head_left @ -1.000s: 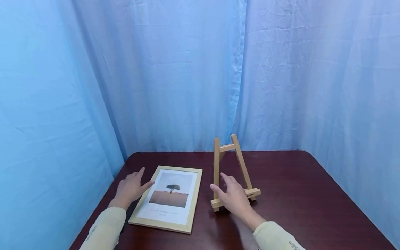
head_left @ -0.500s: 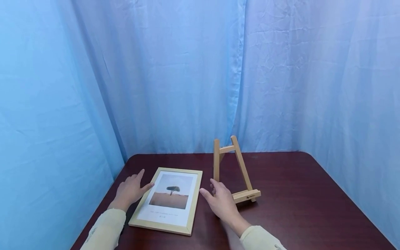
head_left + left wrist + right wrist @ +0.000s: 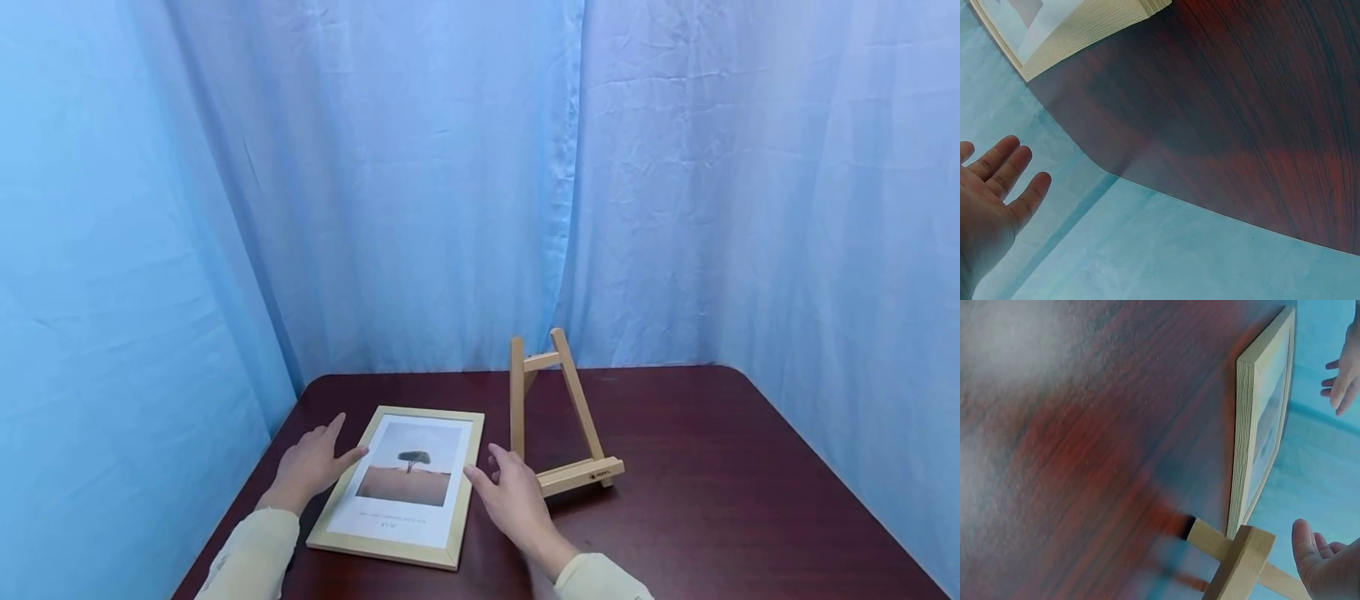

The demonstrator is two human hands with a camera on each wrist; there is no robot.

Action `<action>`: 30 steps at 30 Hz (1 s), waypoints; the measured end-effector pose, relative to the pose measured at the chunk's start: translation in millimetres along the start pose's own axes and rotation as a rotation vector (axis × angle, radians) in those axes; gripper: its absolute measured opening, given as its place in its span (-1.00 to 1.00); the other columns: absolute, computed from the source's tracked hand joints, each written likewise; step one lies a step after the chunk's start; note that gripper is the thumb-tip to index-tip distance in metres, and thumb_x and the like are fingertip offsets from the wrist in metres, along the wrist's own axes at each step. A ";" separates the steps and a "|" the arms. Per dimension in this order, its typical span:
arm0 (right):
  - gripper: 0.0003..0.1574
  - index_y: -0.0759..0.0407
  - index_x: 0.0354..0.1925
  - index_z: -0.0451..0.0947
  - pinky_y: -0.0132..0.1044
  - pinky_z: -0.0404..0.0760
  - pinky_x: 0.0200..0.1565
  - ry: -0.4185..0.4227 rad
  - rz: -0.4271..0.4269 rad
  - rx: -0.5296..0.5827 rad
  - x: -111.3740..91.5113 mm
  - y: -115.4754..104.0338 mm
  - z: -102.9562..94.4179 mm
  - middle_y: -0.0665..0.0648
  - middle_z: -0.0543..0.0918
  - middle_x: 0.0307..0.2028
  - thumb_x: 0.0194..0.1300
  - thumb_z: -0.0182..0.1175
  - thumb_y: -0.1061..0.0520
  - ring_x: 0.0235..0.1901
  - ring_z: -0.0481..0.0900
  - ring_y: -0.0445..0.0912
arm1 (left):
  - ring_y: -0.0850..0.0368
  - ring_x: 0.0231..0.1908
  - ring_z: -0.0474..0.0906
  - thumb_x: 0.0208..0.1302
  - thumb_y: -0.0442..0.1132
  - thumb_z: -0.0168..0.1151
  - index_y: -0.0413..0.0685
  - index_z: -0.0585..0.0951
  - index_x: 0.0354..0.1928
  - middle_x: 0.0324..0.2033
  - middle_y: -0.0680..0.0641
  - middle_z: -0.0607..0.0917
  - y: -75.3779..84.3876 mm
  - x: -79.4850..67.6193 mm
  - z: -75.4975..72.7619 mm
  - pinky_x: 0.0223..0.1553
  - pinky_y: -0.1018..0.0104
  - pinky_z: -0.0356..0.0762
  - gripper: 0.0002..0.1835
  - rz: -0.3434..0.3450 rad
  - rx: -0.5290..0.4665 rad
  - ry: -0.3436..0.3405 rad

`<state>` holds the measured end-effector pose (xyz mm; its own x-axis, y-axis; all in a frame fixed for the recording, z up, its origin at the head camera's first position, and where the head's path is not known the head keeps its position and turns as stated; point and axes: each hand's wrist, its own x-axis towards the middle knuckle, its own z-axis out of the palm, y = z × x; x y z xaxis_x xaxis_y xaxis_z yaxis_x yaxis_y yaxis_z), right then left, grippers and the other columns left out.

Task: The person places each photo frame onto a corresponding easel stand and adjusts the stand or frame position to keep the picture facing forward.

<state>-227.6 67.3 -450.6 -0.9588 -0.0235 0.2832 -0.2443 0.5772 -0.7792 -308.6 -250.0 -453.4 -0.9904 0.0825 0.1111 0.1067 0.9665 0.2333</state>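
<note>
The left hand (image 3: 309, 462) and right hand (image 3: 517, 504), spread and empty, flank the framed tree print (image 3: 408, 482); an outward right swing could topple the tabletop easel (image 3: 579, 397).

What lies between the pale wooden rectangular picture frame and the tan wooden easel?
In the head view, the bare right hand is between the frame and easel; past it, only dark red tabletop shows.

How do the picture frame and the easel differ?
The picture frame lies flat, while the easel stands up. The picture frame is a closed rectangle filled by a tree print; the easel is open between its slanting legs and carries nothing. Both are light, wood-coloured and on the dark table.
</note>
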 end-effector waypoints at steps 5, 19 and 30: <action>-0.27 0.43 0.22 0.46 0.01 0.62 -0.14 0.007 0.010 -0.004 -2.6 -0.5 6.0 0.32 0.62 -0.09 0.35 0.28 -0.10 -0.16 0.65 0.11 | -0.49 0.26 0.28 0.30 0.33 0.13 -0.27 0.17 0.49 0.28 -0.52 0.35 -2.6 -0.9 2.2 0.14 -0.44 0.28 -0.02 -0.007 -0.021 -0.018; -0.23 0.45 0.18 0.49 -0.09 0.56 -0.23 -0.019 0.014 0.001 -17.3 -0.3 27.5 0.20 0.59 -0.23 0.31 0.30 -0.14 -0.28 0.55 -0.03 | -0.47 0.28 0.26 0.31 0.33 0.14 -0.32 0.18 0.47 0.30 -0.52 0.33 -15.0 -3.4 9.0 0.19 -0.38 0.28 -0.01 -0.033 -0.091 -0.089; -0.25 0.48 0.11 0.52 -0.02 0.56 -0.19 -0.023 -0.023 -0.035 -25.8 1.7 42.4 0.20 0.60 -0.23 0.28 0.32 -0.13 -0.28 0.55 0.00 | -0.45 0.27 0.30 0.31 0.30 0.16 -0.34 0.17 0.47 0.28 -0.50 0.37 -22.2 -5.9 10.5 0.18 -0.36 0.29 -0.01 -0.068 -0.179 -0.102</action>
<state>-209.5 34.3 -482.9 -0.9561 -0.0553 0.2877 -0.2613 0.6048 -0.7523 -306.1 -269.4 -469.4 -0.9986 0.0519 -0.0067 0.0447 0.9128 0.4059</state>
